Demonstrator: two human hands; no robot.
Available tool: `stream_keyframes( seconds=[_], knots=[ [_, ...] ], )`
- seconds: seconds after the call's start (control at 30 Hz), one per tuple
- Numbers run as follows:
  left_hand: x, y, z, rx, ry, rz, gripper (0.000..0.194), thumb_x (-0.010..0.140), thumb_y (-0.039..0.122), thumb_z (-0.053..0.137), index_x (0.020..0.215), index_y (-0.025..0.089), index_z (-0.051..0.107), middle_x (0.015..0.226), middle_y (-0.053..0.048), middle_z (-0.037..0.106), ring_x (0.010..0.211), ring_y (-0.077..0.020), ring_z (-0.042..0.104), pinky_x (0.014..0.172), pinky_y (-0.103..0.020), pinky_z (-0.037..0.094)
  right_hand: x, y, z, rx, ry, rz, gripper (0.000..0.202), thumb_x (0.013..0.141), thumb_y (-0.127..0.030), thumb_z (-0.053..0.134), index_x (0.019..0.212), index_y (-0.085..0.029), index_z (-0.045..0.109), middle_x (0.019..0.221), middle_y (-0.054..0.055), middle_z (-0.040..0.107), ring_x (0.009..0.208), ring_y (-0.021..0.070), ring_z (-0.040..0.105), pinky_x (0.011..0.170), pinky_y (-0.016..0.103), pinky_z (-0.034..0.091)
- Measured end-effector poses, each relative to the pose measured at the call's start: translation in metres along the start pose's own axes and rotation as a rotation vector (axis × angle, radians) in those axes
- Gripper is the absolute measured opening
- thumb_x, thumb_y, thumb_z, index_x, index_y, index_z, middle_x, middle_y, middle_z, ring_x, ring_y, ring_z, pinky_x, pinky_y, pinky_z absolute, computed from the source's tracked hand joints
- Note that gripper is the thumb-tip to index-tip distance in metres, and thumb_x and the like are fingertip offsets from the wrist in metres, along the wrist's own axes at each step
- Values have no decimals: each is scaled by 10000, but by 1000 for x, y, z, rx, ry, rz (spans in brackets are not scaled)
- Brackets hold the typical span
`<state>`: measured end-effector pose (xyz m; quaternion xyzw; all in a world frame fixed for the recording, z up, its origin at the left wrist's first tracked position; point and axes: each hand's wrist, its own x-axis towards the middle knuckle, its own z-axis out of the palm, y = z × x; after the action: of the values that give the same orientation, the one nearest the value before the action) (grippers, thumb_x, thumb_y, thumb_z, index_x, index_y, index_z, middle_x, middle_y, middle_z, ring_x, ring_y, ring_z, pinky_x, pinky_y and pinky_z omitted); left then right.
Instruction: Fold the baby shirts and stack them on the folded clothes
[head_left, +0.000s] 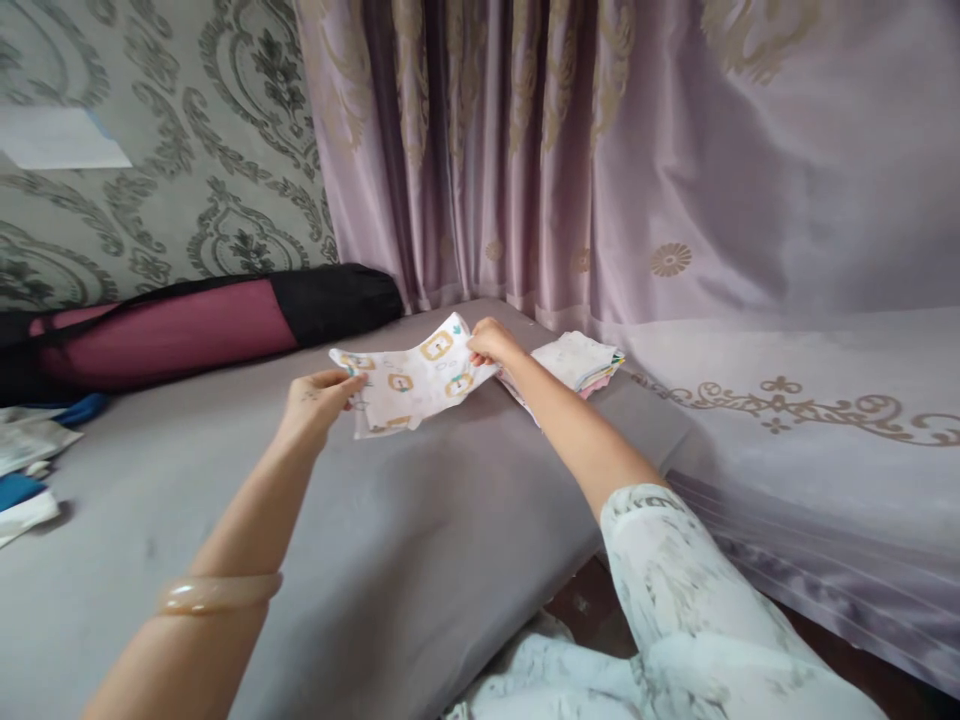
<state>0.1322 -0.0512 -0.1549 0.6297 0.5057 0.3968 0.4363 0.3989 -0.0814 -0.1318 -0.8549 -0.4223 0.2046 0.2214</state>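
A white cloth (420, 378) printed with tan and teal figures is stretched between my two hands over the grey bed. My left hand (319, 398), with a pale bangle on its forearm, pinches the cloth's left edge. At the upper right corner, my right hand (491, 343) has its fingers closed on the same cloth. Just beyond my right wrist lies a stack of folded cloths (577, 358), white on top with pink, yellow and green edges showing. My right forearm covers part of that stack.
The grey bed sheet (262, 480) spreads beneath. Along the wall lies a long maroon and black bag (172, 325). White and blue fabric pieces (34, 445) sit at the left edge. Lilac curtains (495, 150) hang behind, down past the bed's right side.
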Motion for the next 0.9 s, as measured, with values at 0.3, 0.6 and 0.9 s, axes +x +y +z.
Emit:
stream_keyframes(
  seconds=[0.3, 0.6, 0.9],
  knots=[
    [-8, 26, 86, -275, -140, -8, 196, 616, 302, 691, 552, 145, 593, 456, 35, 509, 402, -62, 410, 413, -193, 266, -4, 32, -85, 462, 134, 246, 173, 882, -46, 541, 1026, 1, 624, 658, 101, 694, 479, 126, 647, 429, 172, 519],
    [-16, 38, 182, -474, -370, -153, 210, 666, 300, 721, 613, 150, 584, 554, -4, 618, 407, -51, 438, 423, -188, 266, 16, 100, -127, 199, 423, 243, 157, 847, -96, 581, 975, -61, 666, 783, 120, 702, 634, 196, 699, 544, 296, 593],
    [-27, 36, 254, -539, -489, -288, 206, 728, 262, 706, 647, 158, 548, 526, 14, 599, 404, -51, 464, 406, -178, 256, 22, 148, -141, -69, 544, 268, 259, 769, -188, 700, 1007, -87, 691, 952, 142, 700, 753, 225, 694, 634, 300, 583]
  ],
)
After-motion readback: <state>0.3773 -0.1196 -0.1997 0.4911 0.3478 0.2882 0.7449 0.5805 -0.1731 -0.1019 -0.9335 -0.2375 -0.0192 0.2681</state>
